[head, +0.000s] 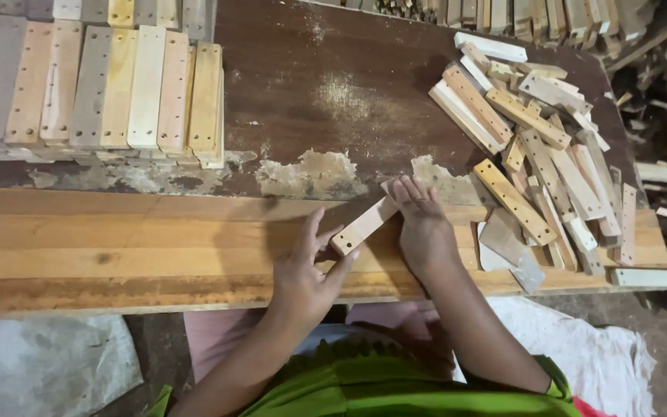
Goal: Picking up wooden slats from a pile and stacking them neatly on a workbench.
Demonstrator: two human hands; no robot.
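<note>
Pale, bare wood, a short drilled slat (364,225): I hold it just above the near plank of the workbench (117,239), between both hands. My left hand (306,270) grips its near-left end, thumb on one side and fingers curled under the other; my right hand (422,224) lies over its far-right end, fingers spread flat and pressing down. The slat's long axis runs on a slant, from near-left to far-right, with its broad face up and two small holes showing near my left thumb. I judge it light and stiff, dry and a little rough, so it should not slip; the ends are the sure place to hold it, as the edges are thin. A loose heap of like slats (538,154) lies to the right, neat rows of stacked slats (110,85) far left.
</note>
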